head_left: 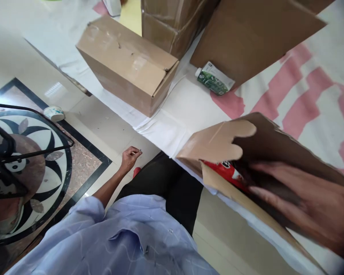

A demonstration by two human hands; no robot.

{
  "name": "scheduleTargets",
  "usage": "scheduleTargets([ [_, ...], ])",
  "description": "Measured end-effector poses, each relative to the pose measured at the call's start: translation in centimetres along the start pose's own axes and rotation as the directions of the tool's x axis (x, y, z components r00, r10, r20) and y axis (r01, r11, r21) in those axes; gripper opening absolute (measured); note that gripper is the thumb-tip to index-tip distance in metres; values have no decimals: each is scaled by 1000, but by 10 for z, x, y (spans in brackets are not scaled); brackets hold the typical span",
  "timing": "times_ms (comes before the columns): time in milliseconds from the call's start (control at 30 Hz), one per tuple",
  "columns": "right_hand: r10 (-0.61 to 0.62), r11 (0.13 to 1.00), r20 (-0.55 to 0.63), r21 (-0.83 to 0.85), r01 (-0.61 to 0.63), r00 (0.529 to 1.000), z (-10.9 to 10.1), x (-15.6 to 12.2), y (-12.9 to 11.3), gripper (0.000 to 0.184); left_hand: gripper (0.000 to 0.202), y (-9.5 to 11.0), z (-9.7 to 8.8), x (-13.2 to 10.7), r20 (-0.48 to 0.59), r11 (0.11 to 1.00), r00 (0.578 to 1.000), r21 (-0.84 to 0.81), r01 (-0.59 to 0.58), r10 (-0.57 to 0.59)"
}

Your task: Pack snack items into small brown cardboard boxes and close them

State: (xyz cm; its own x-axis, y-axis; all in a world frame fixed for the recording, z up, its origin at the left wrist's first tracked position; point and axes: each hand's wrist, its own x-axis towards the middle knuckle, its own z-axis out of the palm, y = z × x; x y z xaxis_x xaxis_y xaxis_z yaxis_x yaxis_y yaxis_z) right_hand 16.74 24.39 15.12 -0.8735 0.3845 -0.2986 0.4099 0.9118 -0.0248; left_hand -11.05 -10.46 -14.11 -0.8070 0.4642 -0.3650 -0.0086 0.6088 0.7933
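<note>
My right hand (301, 198) is close to the camera at the right. Its fingers lie stretched out flat against the inner side of a flap of an open cardboard box (218, 143). A red packet (225, 170) shows inside that box. My left hand (130, 156) hangs low beside my dark trouser leg (166, 183), over the tiled floor. Its fingers are pinched together on something tiny that I cannot make out. My light blue shirt (123, 236) fills the bottom of the view.
A closed cardboard box (126, 65) lies on a white and pink sheet (318, 84), with a taller box (172, 23) and a large cardboard flap (252, 34) behind it. A green and white pouch (215, 78) lies between them. A tape roll (54, 113) and a black frame (31, 130) are at the left.
</note>
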Motion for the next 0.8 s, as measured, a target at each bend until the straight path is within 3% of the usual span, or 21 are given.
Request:
scheduleTargets([
  [67, -116, 989, -177, 73, 130, 977, -13, -3, -17, 59, 25, 21, -19, -37, -84, 976, 980, -102, -191, 183],
  [167, -193, 960, -500, 83, 269, 844, -38, -26, -62, 31, 16, 64, -38, -92, -231, 791, 831, -259, -554, 506],
  [233, -229, 922, -625, 107, 372, 746, -42, -51, -107, 16, 10, 94, -42, -124, -259, 675, 747, -320, -665, 613],
  [267, -252, 882, -663, 143, 449, 705, -36, -64, -130, 15, 8, 108, -41, -139, -253, 635, 722, -349, -689, 644],
  [400, -152, 721, -676, 423, 549, 721, 21, -97, -195, 14, 7, 144, -28, -182, -177, 524, 645, -444, -727, 744],
  [500, 24, 635, -719, 547, 545, 694, 63, -108, -208, 13, 6, 157, -15, -201, -129, 458, 576, -478, -749, 807],
  [567, 112, 597, -736, 587, 547, 668, 80, -116, -208, 9, 7, 163, -9, -209, -104, 424, 534, -490, -762, 839],
  [733, 239, 535, -736, 644, 547, 633, 97, -136, -202, 1, 8, 179, 5, -222, -49, 370, 443, -473, -800, 895],
  [800, 299, 517, -718, 675, 526, 628, 100, -143, -199, 7, 7, 184, 9, -225, -16, 362, 417, -468, -806, 909],
])
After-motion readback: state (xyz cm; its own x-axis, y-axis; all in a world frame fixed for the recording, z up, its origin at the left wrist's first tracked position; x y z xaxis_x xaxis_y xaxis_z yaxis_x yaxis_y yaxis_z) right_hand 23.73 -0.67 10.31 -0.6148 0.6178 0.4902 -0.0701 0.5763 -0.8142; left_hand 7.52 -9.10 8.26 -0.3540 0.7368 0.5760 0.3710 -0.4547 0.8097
